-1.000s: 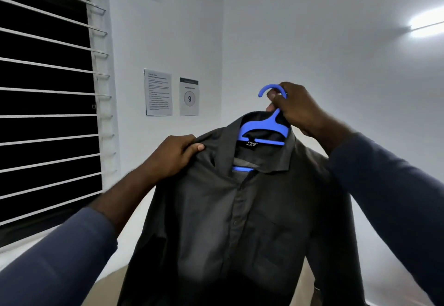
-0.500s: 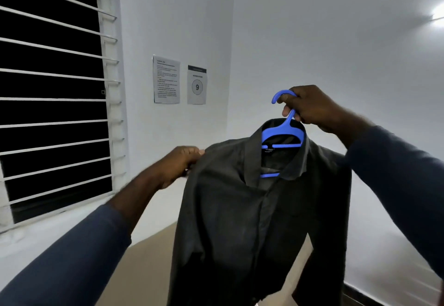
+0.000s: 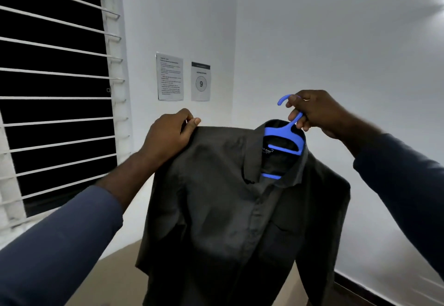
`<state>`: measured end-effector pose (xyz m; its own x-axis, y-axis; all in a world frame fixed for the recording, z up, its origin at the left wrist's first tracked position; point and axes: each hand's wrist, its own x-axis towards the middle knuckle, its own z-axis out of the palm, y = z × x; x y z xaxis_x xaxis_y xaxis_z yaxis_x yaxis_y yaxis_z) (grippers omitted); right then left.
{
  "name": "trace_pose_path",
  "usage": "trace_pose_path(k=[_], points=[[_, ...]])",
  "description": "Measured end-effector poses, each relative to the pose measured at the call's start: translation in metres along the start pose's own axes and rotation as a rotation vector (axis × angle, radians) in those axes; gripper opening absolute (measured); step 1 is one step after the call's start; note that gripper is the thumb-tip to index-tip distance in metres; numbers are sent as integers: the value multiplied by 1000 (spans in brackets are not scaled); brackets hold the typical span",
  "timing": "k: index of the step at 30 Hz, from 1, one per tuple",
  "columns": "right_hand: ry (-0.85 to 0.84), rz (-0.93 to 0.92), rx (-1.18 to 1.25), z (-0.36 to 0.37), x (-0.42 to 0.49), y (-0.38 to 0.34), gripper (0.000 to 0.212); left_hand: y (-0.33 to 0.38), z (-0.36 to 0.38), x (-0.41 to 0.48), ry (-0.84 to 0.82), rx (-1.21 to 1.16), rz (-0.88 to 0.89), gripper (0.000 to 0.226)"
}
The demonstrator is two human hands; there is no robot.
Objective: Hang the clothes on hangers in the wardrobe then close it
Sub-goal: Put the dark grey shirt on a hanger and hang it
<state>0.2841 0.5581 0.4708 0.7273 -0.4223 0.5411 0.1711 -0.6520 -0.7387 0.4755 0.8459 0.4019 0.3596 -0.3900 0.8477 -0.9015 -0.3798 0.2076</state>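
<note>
Head view: over the last second the left hand (image 3: 168, 135) has slid outward along the dark shirt (image 3: 228, 209) and now pinches its shoulder edge. The right hand (image 3: 319, 113) keeps its fingers curled round the neck of the blue hanger (image 3: 284, 135), just under the hook. The shirt hangs in mid-air between the hands, collar over the hanger, so dressing the hanger looks nearly finished. No wardrobe is in view. Behind are a white wall (image 3: 336, 53) with two paper notices (image 3: 170, 76), a barred dark window (image 3: 52, 89) and a brown floor (image 3: 115, 265).
</note>
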Motion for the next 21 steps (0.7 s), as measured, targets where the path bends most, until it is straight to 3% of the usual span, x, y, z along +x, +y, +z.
trace_pose_path(k=[4,8,12,15,17,19,21], points=[[91,-48,4,7,2,-3,27,-3,-6,-13,-36,34,69,36],[112,-83,-20,15,3,-7,28,-7,-6,-16,-81,180,64,27],[34,-103,14,16,4,-5,30,-14,-14,-17,-2,-68,-107,25],[39,-109,19,14,4,0,29,-20,-18,-20,-213,-449,-360,39],[46,-108,18,12,6,2,28,-30,-20,-27,-462,-655,-503,30],[35,-99,12,12,6,4,27,-36,-23,-39,-744,-772,-581,22],[24,-94,1,15,7,6,26,-36,-22,-51,-925,-793,-633,26]])
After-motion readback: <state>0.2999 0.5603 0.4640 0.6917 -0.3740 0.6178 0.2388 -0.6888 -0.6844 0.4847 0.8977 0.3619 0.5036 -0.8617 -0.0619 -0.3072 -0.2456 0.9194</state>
